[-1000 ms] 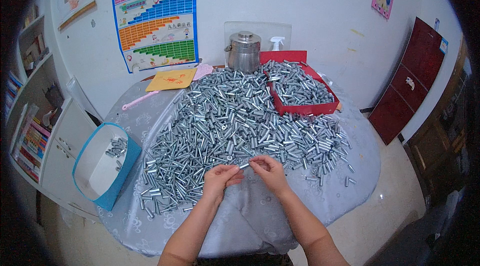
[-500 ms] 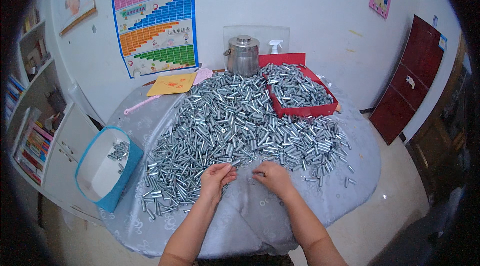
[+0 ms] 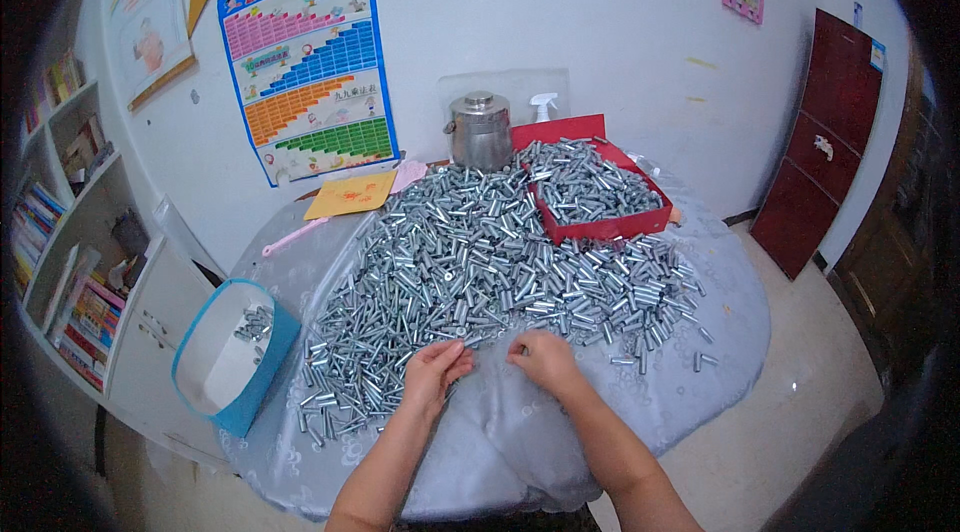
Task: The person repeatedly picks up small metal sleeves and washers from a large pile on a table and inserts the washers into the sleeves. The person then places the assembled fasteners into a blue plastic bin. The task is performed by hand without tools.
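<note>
Over the near edge of a wide heap of silver metal cylinders and rods, both my hands face each other a short way apart. My left hand is closed, thumb against the curled fingers. A short silver metal cylinder shows at its fingertips and seems held there. My right hand is pinched, its fingertips turned toward the left hand; whatever is between them is too small to tell. Behind the hands, more of the same metal pieces fill a red box.
At left stands a blue-rimmed white bin with a few metal pieces inside. A metal canister and a white spray bottle are at the back. A yellow envelope and a pink stick lie on the grey tablecloth.
The view has shifted slightly, so the wall and table sit differently in it. My hands keep nearly the same places, and a metal cylinder now shows more plainly at the left fingertips.
</note>
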### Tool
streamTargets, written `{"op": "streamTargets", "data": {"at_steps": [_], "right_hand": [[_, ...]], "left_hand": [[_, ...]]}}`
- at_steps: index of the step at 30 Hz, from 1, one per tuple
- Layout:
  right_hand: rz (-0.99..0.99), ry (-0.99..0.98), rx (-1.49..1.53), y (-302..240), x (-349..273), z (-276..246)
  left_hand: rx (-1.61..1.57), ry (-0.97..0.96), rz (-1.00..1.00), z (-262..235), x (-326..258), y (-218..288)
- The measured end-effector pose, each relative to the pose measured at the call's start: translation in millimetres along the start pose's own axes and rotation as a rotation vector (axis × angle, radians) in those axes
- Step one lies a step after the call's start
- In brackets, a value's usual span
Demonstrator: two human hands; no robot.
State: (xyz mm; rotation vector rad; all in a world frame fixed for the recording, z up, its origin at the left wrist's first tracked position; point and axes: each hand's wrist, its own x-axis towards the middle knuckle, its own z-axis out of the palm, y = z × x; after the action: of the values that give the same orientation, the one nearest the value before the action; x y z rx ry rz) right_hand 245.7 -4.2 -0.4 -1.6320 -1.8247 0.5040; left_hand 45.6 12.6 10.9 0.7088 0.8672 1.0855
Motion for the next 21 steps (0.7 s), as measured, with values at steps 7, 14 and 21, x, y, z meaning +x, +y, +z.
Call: {"op": "streamTargets", "data": {"at_steps": [7,14,21], "right_hand": [[0.227,-0.037,0.924,-8.3,7.0,-0.7],[0.262,-0.121,1.009,-9.7,6.5,4.1],[0.066,-0.023,0.785,-20.1,1.7,3.3]], "left_hand": [[-0.042,-0.024,-0.024,-0.5,-3.7,-14.7],[-0.081,-0.016,-0.052,-0.3,-8.4,-15.4],[-0.145,-0.073,-0.099,-3.9,-10.0,-16.3]]}}
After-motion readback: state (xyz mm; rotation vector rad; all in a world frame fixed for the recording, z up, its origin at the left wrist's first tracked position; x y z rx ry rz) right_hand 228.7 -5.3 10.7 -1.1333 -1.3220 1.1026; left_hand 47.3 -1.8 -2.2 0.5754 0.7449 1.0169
